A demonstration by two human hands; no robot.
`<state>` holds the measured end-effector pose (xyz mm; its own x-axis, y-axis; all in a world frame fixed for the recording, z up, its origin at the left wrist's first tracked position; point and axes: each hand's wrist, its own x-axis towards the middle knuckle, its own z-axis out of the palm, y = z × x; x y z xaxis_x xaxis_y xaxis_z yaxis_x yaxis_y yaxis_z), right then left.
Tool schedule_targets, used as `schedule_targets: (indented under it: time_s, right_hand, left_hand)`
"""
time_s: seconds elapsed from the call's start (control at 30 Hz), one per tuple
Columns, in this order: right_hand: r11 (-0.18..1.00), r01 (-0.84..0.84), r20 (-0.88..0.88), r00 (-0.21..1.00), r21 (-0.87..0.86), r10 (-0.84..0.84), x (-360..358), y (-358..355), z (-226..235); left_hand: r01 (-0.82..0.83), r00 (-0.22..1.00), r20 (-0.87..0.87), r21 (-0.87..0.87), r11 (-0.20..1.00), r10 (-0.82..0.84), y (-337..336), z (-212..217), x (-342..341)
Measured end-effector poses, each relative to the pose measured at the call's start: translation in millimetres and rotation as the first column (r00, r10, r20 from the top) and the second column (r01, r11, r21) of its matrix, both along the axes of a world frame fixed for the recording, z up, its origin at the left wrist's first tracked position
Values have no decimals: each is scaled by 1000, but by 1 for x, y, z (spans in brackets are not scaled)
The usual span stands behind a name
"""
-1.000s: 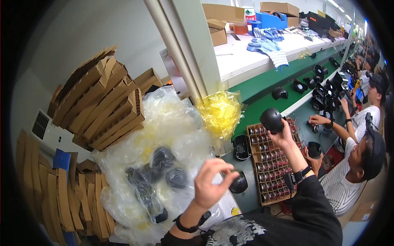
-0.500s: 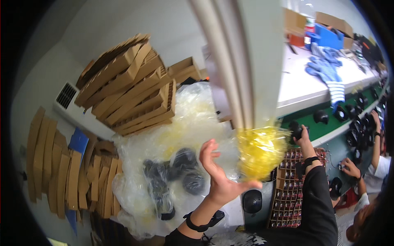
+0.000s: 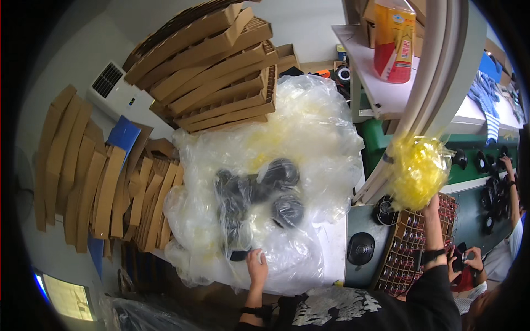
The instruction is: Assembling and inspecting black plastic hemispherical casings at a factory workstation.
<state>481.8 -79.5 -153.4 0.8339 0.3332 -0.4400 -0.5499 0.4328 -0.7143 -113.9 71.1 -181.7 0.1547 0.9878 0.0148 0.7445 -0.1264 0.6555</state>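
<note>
My left hand (image 3: 256,267) is at the near edge of a heap of clear plastic bags (image 3: 326,121). Its fingers are bent in and closed on the bag film, beside a dark part end (image 3: 239,256). Several black round parts (image 3: 281,173) show through the film. My right arm reaches out to the right, and the right hand (image 3: 433,205) is mostly covered by a yellow bundle in clear film (image 3: 420,171) at the post. Its fingers are hidden there, so what they hold does not show.
Cardboard divider trays (image 3: 221,71) are stacked behind the bags, with folded cardboard (image 3: 83,176) at left. A pale post (image 3: 436,71) rises at right. A divided crate (image 3: 406,254) and a black round speaker-like part (image 3: 361,248) lie near my right arm. Co-workers' hands (image 3: 472,258) are farther right.
My left hand has gone from raised and spread down to the bags' near edge. My right hand, earlier on a black round part, is now behind the yellow bundle. The view has shifted left.
</note>
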Motion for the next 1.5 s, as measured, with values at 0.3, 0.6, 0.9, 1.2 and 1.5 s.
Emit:
schedule_targets:
  time_s: [0.3, 0.6, 0.9, 1.2, 1.5]
  right_hand:
    - [863, -391, 124, 886, -320, 447, -182, -55, 44]
    - [553, -682, 311, 457, -479, 833, -286, -49, 82]
    - [575, -472, 581, 150, -668, 800, -341, -43, 171]
    - [532, -301, 548, 38, -791, 836, -368, -58, 219]
    - [552, -659, 476, 318, -510, 820, -365, -54, 200]
  left_hand:
    - [17, 944, -324, 245, 969, 66, 50, 5, -32]
    - [110, 986, -133, 60, 992, -101, 16, 54, 3]
    - [497, 454, 791, 157, 853, -410, -67, 151, 61]
    - [480, 620, 304, 581, 657, -723, -80, 170, 65]
    - [528, 646, 46, 694, 489, -762, -77, 170, 72]
